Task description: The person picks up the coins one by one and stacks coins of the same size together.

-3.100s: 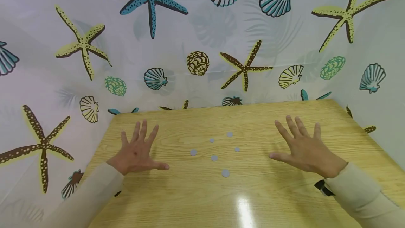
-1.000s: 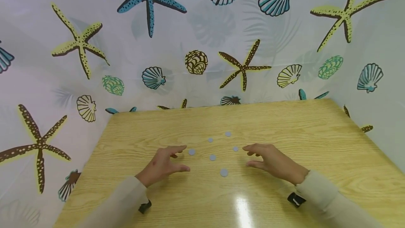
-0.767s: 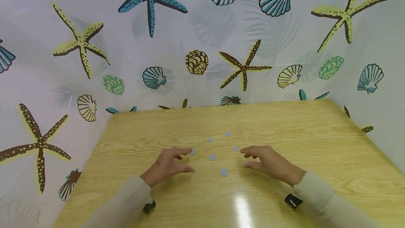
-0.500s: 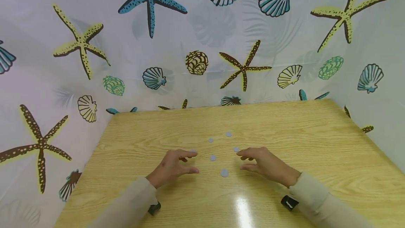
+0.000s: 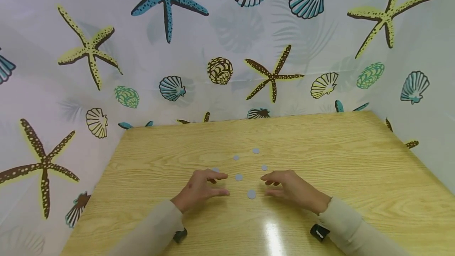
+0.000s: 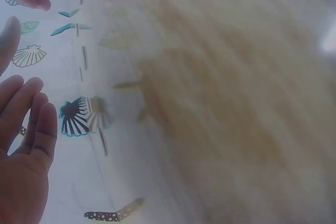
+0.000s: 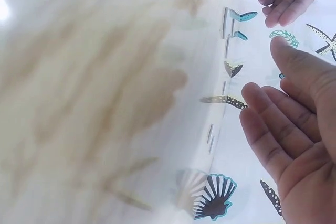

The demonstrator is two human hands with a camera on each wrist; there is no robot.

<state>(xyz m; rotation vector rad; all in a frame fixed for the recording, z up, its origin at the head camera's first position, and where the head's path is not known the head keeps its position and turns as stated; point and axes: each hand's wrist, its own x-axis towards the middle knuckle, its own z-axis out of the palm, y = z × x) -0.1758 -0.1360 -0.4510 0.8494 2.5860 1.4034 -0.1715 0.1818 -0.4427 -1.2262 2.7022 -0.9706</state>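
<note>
Both hands hang in mid-table, facing each other with fingers and thumbs apart, and neither holds anything. My left hand (image 5: 202, 189) partly covers a flat grey disc (image 5: 215, 169) in the head view. Between the hands lie a middle disc (image 5: 239, 177) and a larger, nearer disc (image 5: 251, 194). My right hand (image 5: 295, 191) is just below a small disc (image 5: 264, 167) at its fingertips' upper left. Two further discs are a small one (image 5: 236, 157) and a back one (image 5: 256, 151). The wrist views show the left palm (image 6: 23, 182) and right palm (image 7: 310, 182) bare.
The discs lie flat on a wood-grain table (image 5: 320, 141). A pale curtain (image 5: 199, 106) printed with shells and starfish encloses its back and sides. A bright light reflection (image 5: 273, 236) shows near the front. Dark bands sit below both sleeves.
Hands that were spread wide with splayed fingers have come inward, and their fingers have relaxed. Over the last second they have drawn closer together and slightly nearer the viewer. The discs have not moved.
</note>
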